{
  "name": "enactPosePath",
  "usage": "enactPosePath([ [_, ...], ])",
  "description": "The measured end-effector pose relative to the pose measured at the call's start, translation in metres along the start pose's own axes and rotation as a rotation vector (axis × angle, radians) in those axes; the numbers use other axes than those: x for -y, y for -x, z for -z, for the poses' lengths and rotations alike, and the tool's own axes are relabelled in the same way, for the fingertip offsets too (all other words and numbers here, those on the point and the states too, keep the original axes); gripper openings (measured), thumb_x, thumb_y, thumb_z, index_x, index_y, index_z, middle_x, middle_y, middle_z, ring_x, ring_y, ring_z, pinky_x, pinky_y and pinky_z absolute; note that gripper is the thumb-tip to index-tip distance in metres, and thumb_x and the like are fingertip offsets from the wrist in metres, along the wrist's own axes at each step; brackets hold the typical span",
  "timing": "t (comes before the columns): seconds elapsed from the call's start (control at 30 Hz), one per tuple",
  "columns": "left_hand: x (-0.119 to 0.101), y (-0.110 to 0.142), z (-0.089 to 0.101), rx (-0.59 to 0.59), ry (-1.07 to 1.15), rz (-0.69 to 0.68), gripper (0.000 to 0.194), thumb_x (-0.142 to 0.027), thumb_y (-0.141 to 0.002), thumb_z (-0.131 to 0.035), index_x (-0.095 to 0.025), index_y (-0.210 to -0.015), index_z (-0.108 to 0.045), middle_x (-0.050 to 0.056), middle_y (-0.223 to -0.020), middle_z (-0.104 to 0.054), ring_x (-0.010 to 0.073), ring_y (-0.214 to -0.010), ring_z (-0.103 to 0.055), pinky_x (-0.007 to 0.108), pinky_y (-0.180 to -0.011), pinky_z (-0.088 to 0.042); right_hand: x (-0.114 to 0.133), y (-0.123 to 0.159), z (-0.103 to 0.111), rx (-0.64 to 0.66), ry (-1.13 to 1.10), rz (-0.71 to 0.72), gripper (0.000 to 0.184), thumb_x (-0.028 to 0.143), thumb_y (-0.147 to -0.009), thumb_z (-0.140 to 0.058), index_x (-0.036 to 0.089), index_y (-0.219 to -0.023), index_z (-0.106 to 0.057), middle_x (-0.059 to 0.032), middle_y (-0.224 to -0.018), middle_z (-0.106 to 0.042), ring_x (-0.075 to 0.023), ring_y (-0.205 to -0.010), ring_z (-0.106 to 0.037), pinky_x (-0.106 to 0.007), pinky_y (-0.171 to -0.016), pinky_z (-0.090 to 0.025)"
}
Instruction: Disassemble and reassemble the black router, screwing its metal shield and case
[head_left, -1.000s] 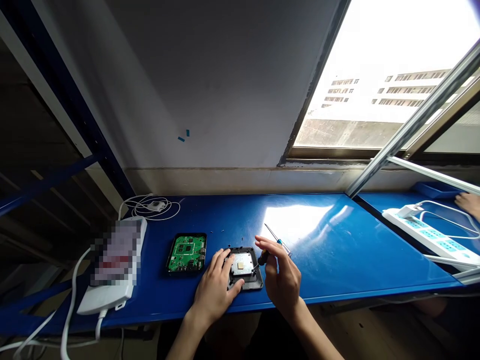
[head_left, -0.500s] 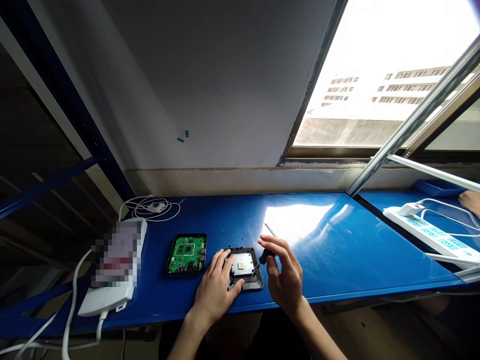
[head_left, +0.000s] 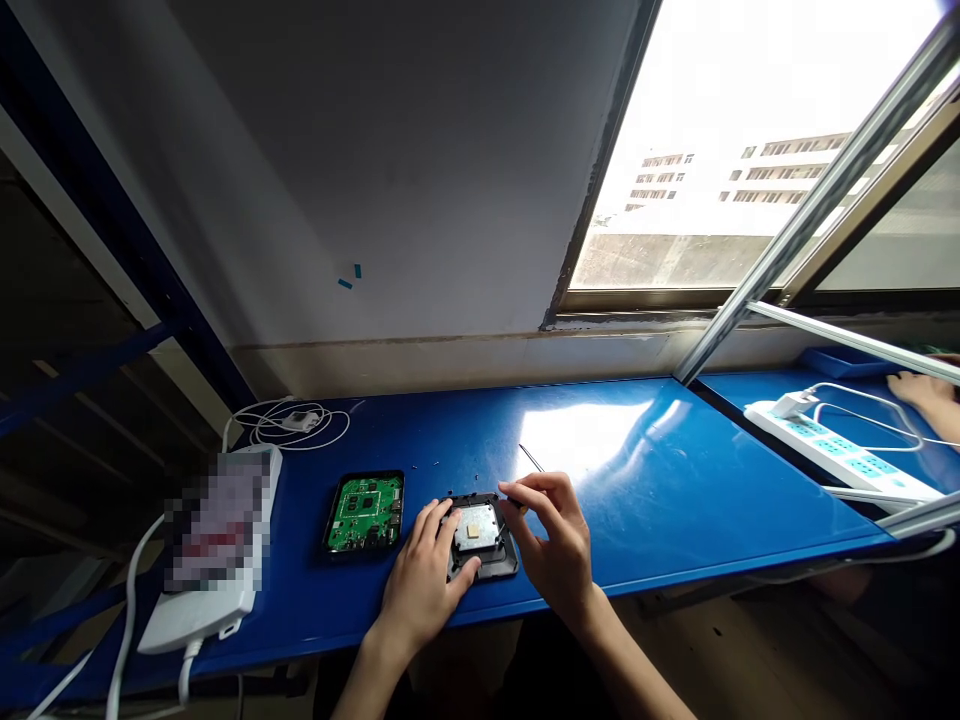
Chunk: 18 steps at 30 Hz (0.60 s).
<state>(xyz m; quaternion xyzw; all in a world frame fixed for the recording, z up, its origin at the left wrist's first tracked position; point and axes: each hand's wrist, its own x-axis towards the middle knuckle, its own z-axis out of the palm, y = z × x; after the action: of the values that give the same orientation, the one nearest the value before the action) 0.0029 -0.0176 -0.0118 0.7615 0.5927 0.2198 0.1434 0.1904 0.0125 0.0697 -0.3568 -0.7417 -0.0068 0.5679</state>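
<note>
Black casing (head_left: 491, 568) with a metal plate (head_left: 484, 526) on the blue table (head_left: 637, 500), left hand (head_left: 421, 580) spread across its left side, right hand (head_left: 555, 545) pinching a dark-handled screwdriver (head_left: 514, 506) over its right edge, green circuit board (head_left: 367, 511) at left.

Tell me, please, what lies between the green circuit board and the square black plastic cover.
The head view shows a strip of bare blue tabletop beside the green board, then the left hand, whose fingers rest on the black cover.
</note>
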Motion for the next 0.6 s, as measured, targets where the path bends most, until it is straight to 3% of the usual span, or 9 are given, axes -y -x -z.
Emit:
enactPosePath([
  [0.13, -0.0001, -0.0004, 0.0003, 0.0, 0.004, 0.001, 0.053, -0.042, -0.097, -0.055, -0.023, -0.146, -0.049, 0.01, -0.157, -0.047, 0.031, -0.149, -0.037, 0.05, -0.115, -0.044, -0.0003, -0.0002, -0.0019, 0.038, -0.031, -0.033, 0.04, 0.001, -0.095, -0.05, 0.023, -0.126, -0.06, -0.008, -0.109, -0.069, -0.017, -0.099, -0.07, -0.03, -0.082, -0.061],
  [0.23, 0.0001, -0.0005, 0.0001, -0.001, 0.006, 0.003, 0.054, -0.043, -0.097, -0.056, -0.023, -0.146, -0.049, 0.01, -0.156, -0.047, 0.0307, -0.149, -0.037, 0.049, -0.116, -0.044, -0.0012, -0.0012, -0.0007, 0.072, -0.039, -0.066, 0.038, 0.004, -0.096, -0.049, 0.022, -0.128, -0.059, -0.0105, -0.116, -0.068, -0.0202, -0.108, -0.068, -0.036, -0.088, -0.061],
  [0.33, 0.0003, -0.0002, -0.0001, 0.001, 0.008, 0.003, 0.054, -0.042, -0.097, -0.056, -0.023, -0.146, -0.048, 0.009, -0.157, -0.046, 0.0307, -0.149, -0.037, 0.05, -0.116, -0.043, -0.0007, -0.0048, 0.0011, 0.057, 0.002, -0.065, 0.027, 0.013, -0.093, -0.063, 0.023, -0.117, -0.066, -0.008, -0.103, -0.065, -0.0197, -0.095, -0.069, -0.033, -0.079, -0.061],
  [0.43, 0.0, 0.0, 0.0003, 0.003, 0.008, 0.003, 0.054, -0.043, -0.097, -0.055, -0.023, -0.147, -0.048, 0.009, -0.157, -0.046, 0.031, -0.149, -0.036, 0.05, -0.116, -0.043, 0.0001, -0.0076, 0.0023, 0.084, 0.008, -0.067, 0.025, 0.012, -0.094, -0.062, 0.024, -0.115, -0.067, -0.0049, -0.096, -0.065, -0.0164, -0.086, -0.069, -0.028, -0.073, -0.06],
  [0.6, -0.0009, 0.0003, 0.001, 0.006, 0.005, 0.003, 0.054, -0.044, -0.097, -0.054, -0.022, -0.147, -0.048, 0.009, -0.157, -0.046, 0.0311, -0.149, -0.037, 0.05, -0.115, -0.044, 0.0021, -0.0077, 0.0043, 0.193, 0.002, -0.116, 0.034, 0.007, -0.097, -0.047, 0.021, -0.125, -0.059, -0.0081, -0.114, -0.07, -0.018, -0.105, -0.071, -0.03, -0.087, -0.06],
])
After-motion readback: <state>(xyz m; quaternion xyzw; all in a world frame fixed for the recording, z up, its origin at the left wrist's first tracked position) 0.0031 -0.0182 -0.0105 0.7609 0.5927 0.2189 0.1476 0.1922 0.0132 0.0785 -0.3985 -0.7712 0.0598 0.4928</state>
